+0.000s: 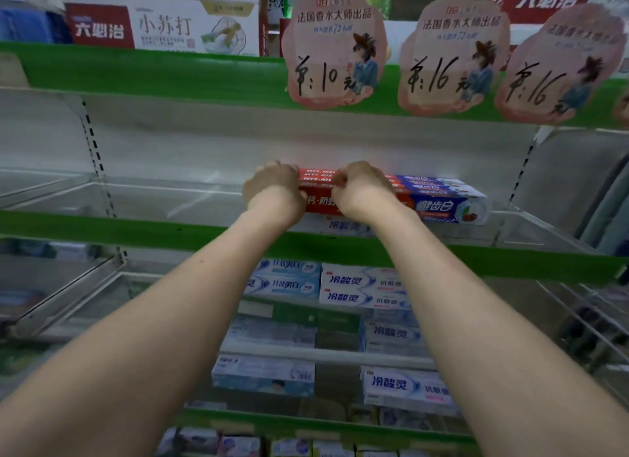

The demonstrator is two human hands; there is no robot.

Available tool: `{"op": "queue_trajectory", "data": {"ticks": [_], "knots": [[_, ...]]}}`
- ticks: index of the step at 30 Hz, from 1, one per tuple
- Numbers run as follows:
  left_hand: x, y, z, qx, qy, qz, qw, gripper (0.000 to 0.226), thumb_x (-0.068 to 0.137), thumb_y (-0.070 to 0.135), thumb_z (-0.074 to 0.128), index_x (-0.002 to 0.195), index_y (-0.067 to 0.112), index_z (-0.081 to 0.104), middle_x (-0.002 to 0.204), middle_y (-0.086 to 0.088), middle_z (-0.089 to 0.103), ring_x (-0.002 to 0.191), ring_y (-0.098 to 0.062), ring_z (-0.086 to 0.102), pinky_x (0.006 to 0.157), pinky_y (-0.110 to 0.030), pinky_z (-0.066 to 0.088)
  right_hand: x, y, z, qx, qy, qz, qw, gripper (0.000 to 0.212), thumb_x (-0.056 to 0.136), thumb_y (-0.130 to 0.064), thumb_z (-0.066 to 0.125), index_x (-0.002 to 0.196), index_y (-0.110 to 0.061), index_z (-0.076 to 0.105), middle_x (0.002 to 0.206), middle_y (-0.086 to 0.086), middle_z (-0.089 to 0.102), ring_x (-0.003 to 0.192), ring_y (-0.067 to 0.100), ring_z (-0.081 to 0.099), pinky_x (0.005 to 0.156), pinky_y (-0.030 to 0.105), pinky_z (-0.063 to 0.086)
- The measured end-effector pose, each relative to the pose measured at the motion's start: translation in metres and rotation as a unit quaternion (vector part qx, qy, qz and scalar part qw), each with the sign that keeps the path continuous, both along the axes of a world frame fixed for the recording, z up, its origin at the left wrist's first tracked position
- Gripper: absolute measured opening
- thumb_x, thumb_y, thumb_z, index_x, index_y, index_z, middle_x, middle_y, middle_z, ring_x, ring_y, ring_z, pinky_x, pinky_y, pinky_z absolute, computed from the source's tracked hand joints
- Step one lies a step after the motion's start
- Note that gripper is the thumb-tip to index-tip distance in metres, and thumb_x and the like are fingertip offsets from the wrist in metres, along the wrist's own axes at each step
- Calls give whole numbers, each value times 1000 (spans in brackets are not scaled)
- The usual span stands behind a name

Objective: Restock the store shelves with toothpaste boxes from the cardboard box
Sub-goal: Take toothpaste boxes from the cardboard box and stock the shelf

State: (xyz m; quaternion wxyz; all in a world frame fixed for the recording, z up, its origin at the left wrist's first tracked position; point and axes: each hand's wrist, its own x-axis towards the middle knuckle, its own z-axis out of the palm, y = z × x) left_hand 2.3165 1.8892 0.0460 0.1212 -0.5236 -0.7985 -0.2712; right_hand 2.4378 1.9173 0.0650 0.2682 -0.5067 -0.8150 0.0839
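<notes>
Now, nearest: my left hand (272, 188) and right hand (360, 189), side by side, fingers curled and gripping the left end of the toothpaste boxes (442, 203). The stack's long axis runs left-right along the shelf (136, 230), extending rightward from my fingers. Beyond: bare shelf space to the left and behind.

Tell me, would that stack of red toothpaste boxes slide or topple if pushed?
Probably stiff: the red boxes show straight edges though the left hand and right hand grip them. Likely to slide, looking glossy on the smooth shelf. Unlikely to roll: flat-sided, lying lengthwise.
</notes>
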Motion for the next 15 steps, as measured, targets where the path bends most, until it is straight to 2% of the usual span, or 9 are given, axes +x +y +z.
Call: {"op": "queue_trajectory", "data": {"ticks": [2,4,7,9,11,15], "knots": [[11,-16,-7,120,-147,-24,982,25,88,22,57,111,23,65,108,-6,67,100,-28,62,87,-36,52,-1,-15,-5,-26,73,42,996,20,90,-20,57,109,-16,65,107,7,66,94,26,62,86,37,53],[20,-35,-15,233,-301,-59,923,16,85,15,58,96,19,69,94,-6,71,89,-24,65,81,-32,53,0,-32,-14,-41,145,85,985,17,89,-20,58,101,-19,70,99,3,68,91,23,63,85,38,53],[31,-68,-34,313,-474,-60,821,10,87,11,61,86,20,66,81,3,67,72,-12,58,68,-25,48,1,-60,-29,-65,222,134,964,16,92,-23,58,100,-20,71,94,-7,66,91,12,59,84,34,50],[32,-88,-52,335,-533,-33,776,10,88,11,61,86,20,64,77,4,63,66,-9,55,57,-21,46,-1,-77,-44,-70,273,158,946,13,92,-24,58,94,-21,71,89,-9,66,86,8,59,78,28,48],[26,-103,-68,337,-559,2,757,11,90,11,60,85,20,63,74,2,60,60,-8,53,48,-18,43,-8,-93,-62,-73,312,176,931,10,89,-20,61,84,-22,69,79,-9,66,78,7,60,71,25,47],[9,-138,-92,349,-602,62,715,17,90,8,58,78,20,60,64,1,55,51,-10,48,46,-21,39,-27,-120,-103,-121,320,209,916,11,87,-17,63,77,-21,68,66,-12,61,67,7,57,66,26,47]]}}
